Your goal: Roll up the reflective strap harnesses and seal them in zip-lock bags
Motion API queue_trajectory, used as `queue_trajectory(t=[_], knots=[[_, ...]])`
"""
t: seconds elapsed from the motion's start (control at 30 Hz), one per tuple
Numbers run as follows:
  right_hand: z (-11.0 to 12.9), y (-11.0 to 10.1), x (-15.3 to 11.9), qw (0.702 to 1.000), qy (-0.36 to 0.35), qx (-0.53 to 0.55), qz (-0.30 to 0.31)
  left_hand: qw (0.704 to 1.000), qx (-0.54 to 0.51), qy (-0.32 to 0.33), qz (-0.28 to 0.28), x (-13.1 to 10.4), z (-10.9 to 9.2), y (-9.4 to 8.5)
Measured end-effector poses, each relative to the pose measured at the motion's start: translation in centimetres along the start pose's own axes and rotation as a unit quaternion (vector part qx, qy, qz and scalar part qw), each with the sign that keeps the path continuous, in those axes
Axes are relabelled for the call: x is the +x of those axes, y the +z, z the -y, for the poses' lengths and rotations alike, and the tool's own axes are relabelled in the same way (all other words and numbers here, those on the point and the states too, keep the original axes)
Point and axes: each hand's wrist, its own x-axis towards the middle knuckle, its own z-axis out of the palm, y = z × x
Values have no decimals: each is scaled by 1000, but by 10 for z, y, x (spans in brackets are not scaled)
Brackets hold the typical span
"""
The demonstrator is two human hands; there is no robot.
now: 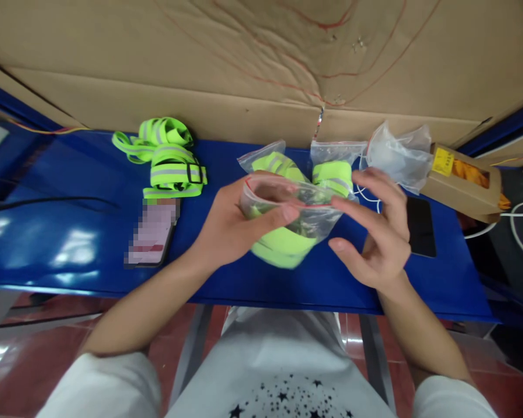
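A clear zip-lock bag (325, 219) with a red seal line hangs in front of me, and a folded neon-yellow reflective strap (283, 247) is inside it. My left hand (248, 217) grips the bag's mouth, thumb on the near side and some fingers inside the opening. At the bag's right end my right hand (377, 229) has its fingers spread, the index fingertip at the red seal. Behind the held bag lie two more clear bags with neon straps, a left bagged strap (279, 164) and a right bagged strap (333, 176).
Loose neon straps (174, 157) with a black buckle lie at the back left of the blue table (87, 232). Before them is a phone (154, 235). At right are clear plastic bags (401, 154), a cardboard box (462, 180), a dark flat device (421, 226) and white cables.
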Motion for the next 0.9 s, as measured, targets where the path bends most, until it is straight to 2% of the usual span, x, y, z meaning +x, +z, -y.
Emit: queue_trajectory(t=[0.03, 0.1, 0.17, 0.2, 0.27, 0.33, 0.43, 0.53, 0.67, 0.9], knots=[[-1, 2, -1, 1000, 22, 2, -17, 997, -67, -31, 3, 1, 2, -2], [-6, 9, -2, 991, 112, 77, 7, 981, -164, -88, 59, 5, 12, -6], [-14, 16, -1, 958, 213, 189, 45, 958, -215, -131, 137, 7, 29, -11], [-18, 18, -1, 937, 252, 235, 56, 952, -222, -139, 158, 8, 38, -13], [-25, 20, 2, 904, 304, 294, 55, 960, -200, -130, 145, 7, 53, -15], [-30, 19, 4, 887, 337, 312, 42, 979, -150, -106, 90, 5, 63, -16], [-31, 17, 5, 895, 354, 271, 15, 993, -83, -83, 33, 1, 65, -13], [-29, 19, 4, 918, 332, 218, -13, 993, -76, -88, 31, -1, 61, -10], [-26, 21, 6, 927, 305, 218, -13, 985, -120, -123, 31, 0, 55, -9], [-32, 14, 8, 922, 341, 179, -26, 961, -218, -168, 32, 1, 51, -11]])
